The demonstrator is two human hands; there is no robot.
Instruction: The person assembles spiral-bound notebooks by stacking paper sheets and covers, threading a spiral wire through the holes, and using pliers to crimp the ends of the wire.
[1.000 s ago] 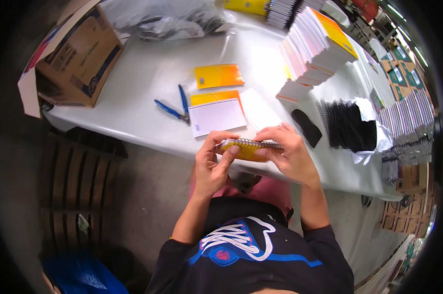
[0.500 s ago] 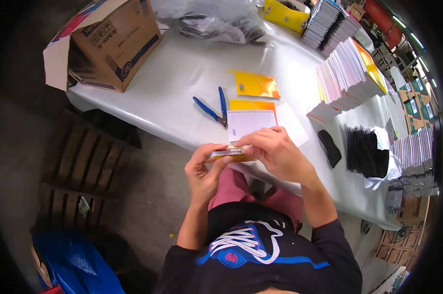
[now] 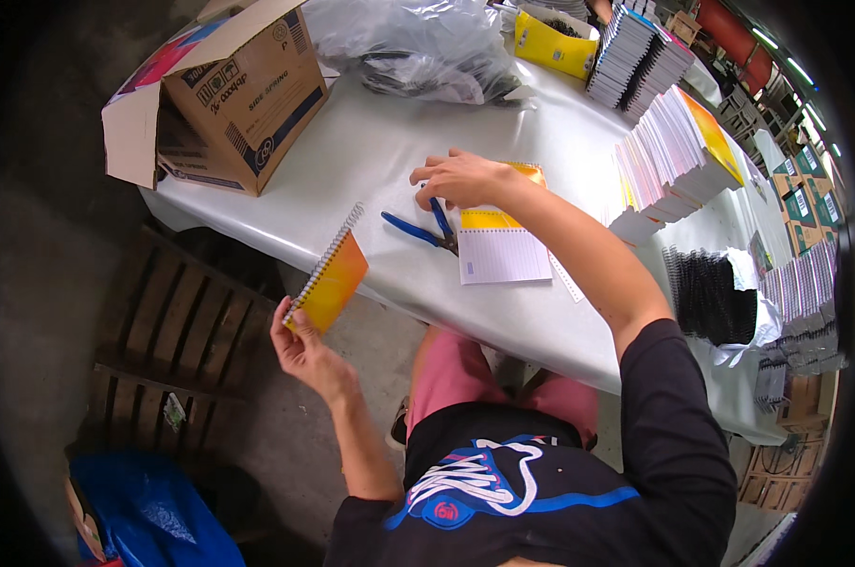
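Observation:
My left hand [image 3: 316,354] grips a spiral-bound notebook [image 3: 334,285] by its near end, out past the table's edge. The notebook has an orange-yellow cover, and its wire coil sticks out beyond the far end. My right hand [image 3: 460,180] is over the table with fingers apart and bent, right at one handle of the blue-handled pliers [image 3: 420,230]. Whether the fingers touch that handle is hard to see. Beside the pliers lie a lined sheet stack [image 3: 505,257] and yellow covers [image 3: 489,219], partly hidden under my right forearm.
An open cardboard box [image 3: 243,104] stands at the far left, near a clear plastic bag [image 3: 418,47]. On the right are a tall notebook stack [image 3: 668,156], black coils [image 3: 716,298] and a yellow container [image 3: 555,45]. A wooden slatted pallet [image 3: 177,321] is at the lower left.
My hands have separated. The left carried the notebook left, away from the body, its coil now showing. My right hand let go of it and reached forward to the pliers.

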